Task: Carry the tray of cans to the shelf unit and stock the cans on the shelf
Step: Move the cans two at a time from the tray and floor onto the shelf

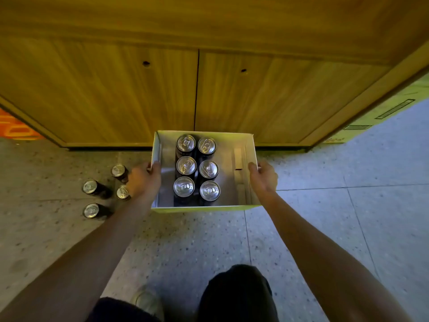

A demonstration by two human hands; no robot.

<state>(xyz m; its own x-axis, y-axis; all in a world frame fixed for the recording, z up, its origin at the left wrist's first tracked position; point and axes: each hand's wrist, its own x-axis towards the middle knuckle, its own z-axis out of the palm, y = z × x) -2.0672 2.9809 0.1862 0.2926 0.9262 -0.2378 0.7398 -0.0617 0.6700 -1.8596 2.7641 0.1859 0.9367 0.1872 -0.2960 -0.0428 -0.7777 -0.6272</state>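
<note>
Head view, looking straight down.

Cardboard tray (pixel 251 180), white inside, open top, just in front of a wooden cabinet (pixel 139 94) with two closed doors. Far edge of tray close to cabinet base. Whether resting on the floor or lifted just off it: cannot tell.

Six cans in tray (pixel 196 167), upright, silver tops, dark bodies, two columns of three, sitting left of centre. Right part of tray bare apart from a folded cardboard strip (pixel 238 159) along the right wall.

Left hand (pixel 144 180) clamped on left tray wall: thumb over the rim and inside, remaining fingers outside (mostly hidden behind the wall). Closed grip on the cardboard.

Right hand (pixel 263 176) same on right wall: thumb hooked over the rim, fingers wrapped down the outside. Closed grip on the cardboard too.

Both forearms bare, extended forward and down.

Four loose cans on floor (pixel 105 190), upright, left of tray, same type. Two nearest ones partly covered by left hand and wrist; contact with the hand not clear. Other two further left, apart from each other.

Floor (pixel 325 228): speckled grey tiles, visible grout lines.

Bottom edge: dark-clothed knee (pixel 236 296) and part of a light shoe (pixel 148 300).

Right edge: pale cardboard box (pixel 380 117) beside cabinet. Left edge: something orange (pixel 14 129), too cropped to identify.
</note>
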